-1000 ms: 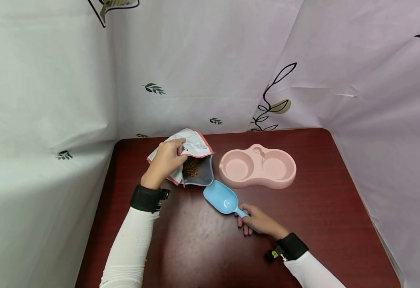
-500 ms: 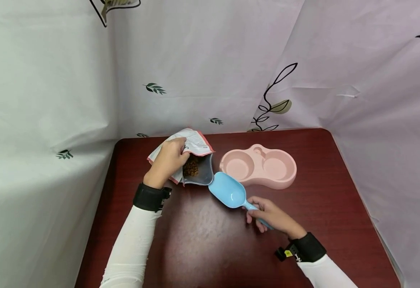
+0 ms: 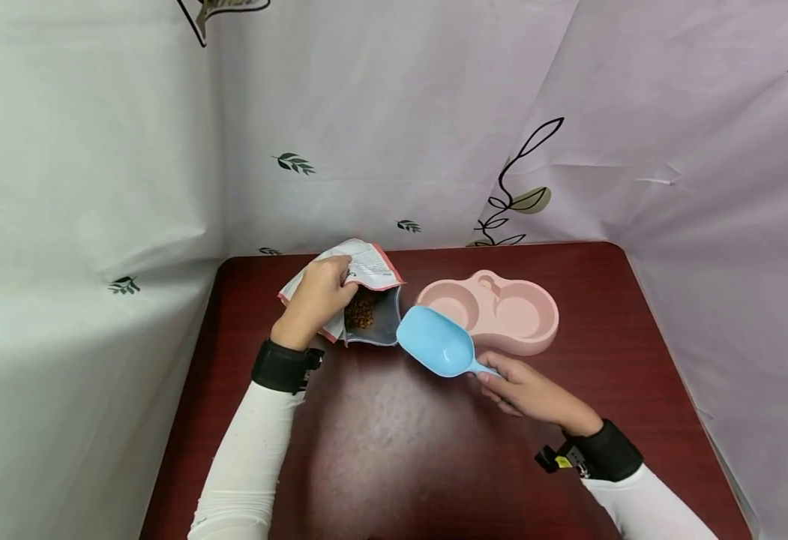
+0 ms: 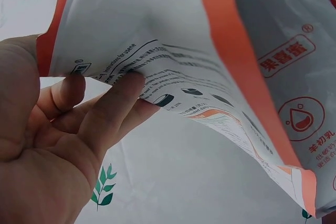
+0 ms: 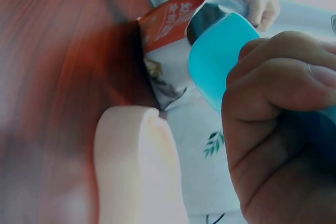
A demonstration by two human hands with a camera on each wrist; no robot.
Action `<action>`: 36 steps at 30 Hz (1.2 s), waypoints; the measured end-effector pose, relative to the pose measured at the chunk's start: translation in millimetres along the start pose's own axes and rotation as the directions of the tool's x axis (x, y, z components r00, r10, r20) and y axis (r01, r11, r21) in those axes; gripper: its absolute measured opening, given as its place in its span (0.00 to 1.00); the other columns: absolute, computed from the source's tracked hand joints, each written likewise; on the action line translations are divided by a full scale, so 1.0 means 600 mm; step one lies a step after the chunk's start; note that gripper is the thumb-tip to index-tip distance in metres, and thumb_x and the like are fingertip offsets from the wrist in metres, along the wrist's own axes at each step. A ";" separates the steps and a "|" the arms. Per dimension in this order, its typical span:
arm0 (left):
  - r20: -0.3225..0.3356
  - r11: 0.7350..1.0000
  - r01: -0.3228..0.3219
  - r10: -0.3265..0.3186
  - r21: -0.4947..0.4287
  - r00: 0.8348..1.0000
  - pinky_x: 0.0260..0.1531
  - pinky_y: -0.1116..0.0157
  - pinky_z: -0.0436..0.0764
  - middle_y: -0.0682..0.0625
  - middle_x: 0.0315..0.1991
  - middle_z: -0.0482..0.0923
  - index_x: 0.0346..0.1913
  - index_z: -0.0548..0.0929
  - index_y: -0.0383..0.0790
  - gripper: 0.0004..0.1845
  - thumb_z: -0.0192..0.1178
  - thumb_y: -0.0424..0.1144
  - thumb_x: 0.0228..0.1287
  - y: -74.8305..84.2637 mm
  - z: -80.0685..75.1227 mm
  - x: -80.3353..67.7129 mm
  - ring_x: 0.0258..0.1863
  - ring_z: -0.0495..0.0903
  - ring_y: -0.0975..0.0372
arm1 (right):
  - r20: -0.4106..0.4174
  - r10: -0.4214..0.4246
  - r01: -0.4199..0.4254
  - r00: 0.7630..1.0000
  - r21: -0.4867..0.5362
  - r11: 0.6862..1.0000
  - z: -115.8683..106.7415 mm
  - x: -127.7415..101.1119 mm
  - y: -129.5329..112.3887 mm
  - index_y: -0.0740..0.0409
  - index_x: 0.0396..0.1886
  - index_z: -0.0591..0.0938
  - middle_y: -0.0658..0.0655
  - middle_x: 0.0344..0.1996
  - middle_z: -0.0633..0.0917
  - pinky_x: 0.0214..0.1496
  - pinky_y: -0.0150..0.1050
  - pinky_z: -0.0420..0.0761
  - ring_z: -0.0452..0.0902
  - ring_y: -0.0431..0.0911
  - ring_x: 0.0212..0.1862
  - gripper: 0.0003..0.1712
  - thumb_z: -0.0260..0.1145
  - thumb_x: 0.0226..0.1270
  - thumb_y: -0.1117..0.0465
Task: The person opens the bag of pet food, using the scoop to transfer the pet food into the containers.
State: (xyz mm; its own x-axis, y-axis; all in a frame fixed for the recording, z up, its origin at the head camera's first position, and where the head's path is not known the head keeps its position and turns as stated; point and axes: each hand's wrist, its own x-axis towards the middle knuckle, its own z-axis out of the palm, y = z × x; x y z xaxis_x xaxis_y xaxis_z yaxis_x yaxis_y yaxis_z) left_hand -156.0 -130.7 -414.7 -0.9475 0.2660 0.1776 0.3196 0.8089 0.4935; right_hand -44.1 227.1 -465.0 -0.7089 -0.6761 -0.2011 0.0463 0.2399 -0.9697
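Observation:
My left hand [image 3: 318,296] grips the edge of a white and orange pet food bag [image 3: 367,271] and holds its mouth open; brown kibble [image 3: 360,313] shows inside. In the left wrist view the fingers [image 4: 113,106] curl round the bag's printed wall [image 4: 210,51]. My right hand [image 3: 525,390] grips the handle of a light blue scoop [image 3: 437,343], lifted off the table, its empty bowl just right of the bag's mouth. The right wrist view shows the scoop [image 5: 218,56] close to the bag [image 5: 168,22].
A pink double pet bowl [image 3: 495,311] stands on the dark red table [image 3: 400,450] behind the scoop; both its wells look empty. Its rim [image 5: 131,166] fills the lower right wrist view. White leaf-print sheets [image 3: 400,127] wall in the table at back and sides.
My right hand has lifted the scoop off the table and carried it up and to the right, tilting its bowl toward the bag's mouth. The left hand and bag have stayed put.

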 end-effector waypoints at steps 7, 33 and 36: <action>-0.011 1.000 -0.012 0.012 -0.001 1.000 0.21 0.65 0.58 0.49 0.21 0.64 0.21 0.67 0.41 0.18 0.62 0.28 0.64 0.002 -0.002 -0.001 0.20 0.57 0.60 | 0.026 0.003 0.000 1.000 -0.077 0.997 0.005 0.031 -0.035 0.60 0.44 0.75 0.56 0.21 0.72 0.14 0.34 0.67 0.62 0.37 0.13 0.13 0.49 0.86 0.56; -0.050 0.998 -0.066 0.068 0.024 0.996 0.22 0.66 0.58 0.50 0.19 0.61 0.20 0.65 0.41 0.17 0.60 0.28 0.62 0.000 -0.001 -0.005 0.19 0.58 0.62 | -0.011 0.118 -0.119 0.993 -0.138 0.983 0.011 0.105 -0.086 0.59 0.44 0.76 0.51 0.22 0.74 0.18 0.31 0.60 0.58 0.40 0.16 0.11 0.51 0.84 0.58; -0.050 0.997 -0.070 0.071 0.026 0.996 0.21 0.66 0.58 0.51 0.19 0.60 0.21 0.65 0.41 0.17 0.60 0.27 0.62 0.000 -0.001 -0.007 0.19 0.57 0.62 | -0.024 0.131 -0.133 0.991 -0.149 0.980 0.015 0.109 -0.091 0.58 0.41 0.76 0.51 0.21 0.74 0.18 0.31 0.59 0.58 0.40 0.15 0.12 0.51 0.84 0.58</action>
State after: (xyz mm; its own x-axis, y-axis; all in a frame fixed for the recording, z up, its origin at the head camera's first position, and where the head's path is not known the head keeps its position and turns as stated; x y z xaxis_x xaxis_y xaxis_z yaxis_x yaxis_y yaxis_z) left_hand -152.0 -132.2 -415.0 -0.9206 0.2963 0.2546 0.3845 0.8018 0.4575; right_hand -86.8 163.7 -426.5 -0.7130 -0.6221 -0.3234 0.0353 0.4288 -0.9027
